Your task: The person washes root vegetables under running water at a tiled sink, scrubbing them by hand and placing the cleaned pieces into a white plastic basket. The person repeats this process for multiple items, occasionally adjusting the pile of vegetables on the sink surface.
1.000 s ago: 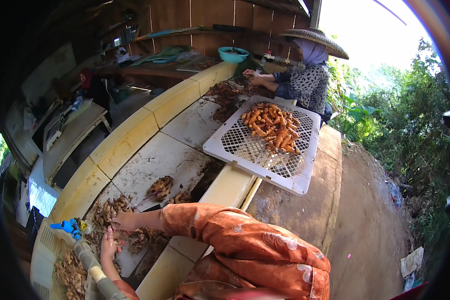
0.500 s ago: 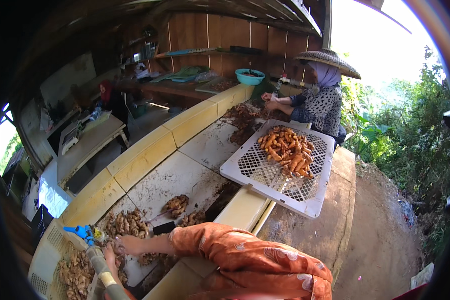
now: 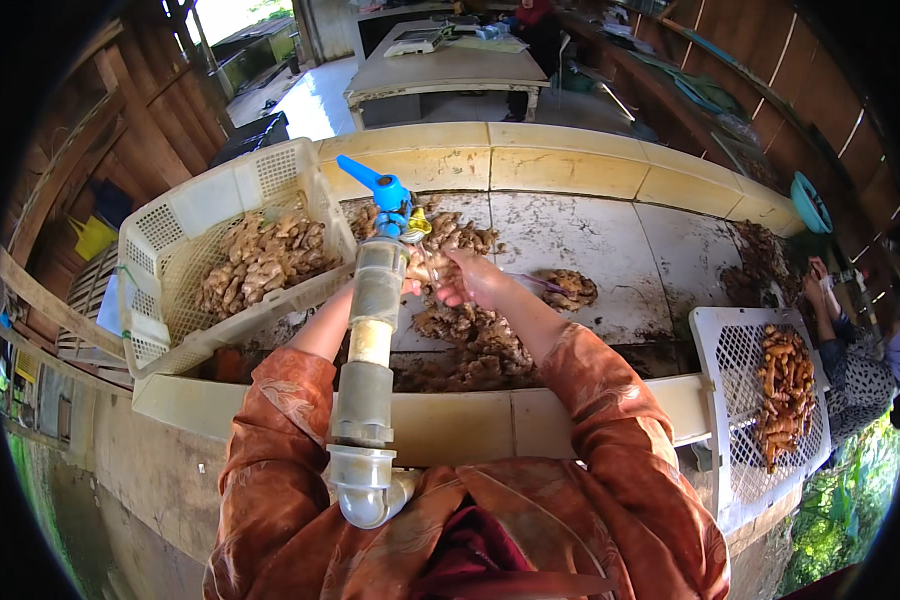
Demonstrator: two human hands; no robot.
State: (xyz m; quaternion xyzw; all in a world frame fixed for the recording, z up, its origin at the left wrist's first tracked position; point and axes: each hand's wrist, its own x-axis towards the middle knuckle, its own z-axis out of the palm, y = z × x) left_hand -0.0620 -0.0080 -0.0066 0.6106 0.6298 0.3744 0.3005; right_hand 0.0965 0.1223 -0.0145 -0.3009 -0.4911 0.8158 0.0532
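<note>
A pale, knobbly ginger root (image 3: 428,266) is held between my two hands beneath the tap (image 3: 390,205), which has a blue lever and a yellow piece at its mouth. My right hand (image 3: 473,280) curls round it from the right. Only a little of my left hand (image 3: 411,287) shows, closed at the root's left side; the grey pipe (image 3: 371,300) hides most of it. Water seems to run down onto the root. More ginger (image 3: 465,236) is heaped just beyond my hands, and a muddy ginger heap (image 3: 480,345) lies nearer me in the tiled basin (image 3: 595,240).
On the left a white plastic crate (image 3: 170,230) holds ginger (image 3: 265,260). A white mesh tray (image 3: 740,440) with orange-brown roots (image 3: 783,395) lies across the right rim. A single muddy clump (image 3: 568,290) sits in the basin. Another person (image 3: 855,370) works at the far right, near a turquoise bowl (image 3: 810,203).
My view has swung from the right to face the basin and tap, with the crate now fully in view. Both hands stay by the tap; the ginger root between them now shows more plainly.
</note>
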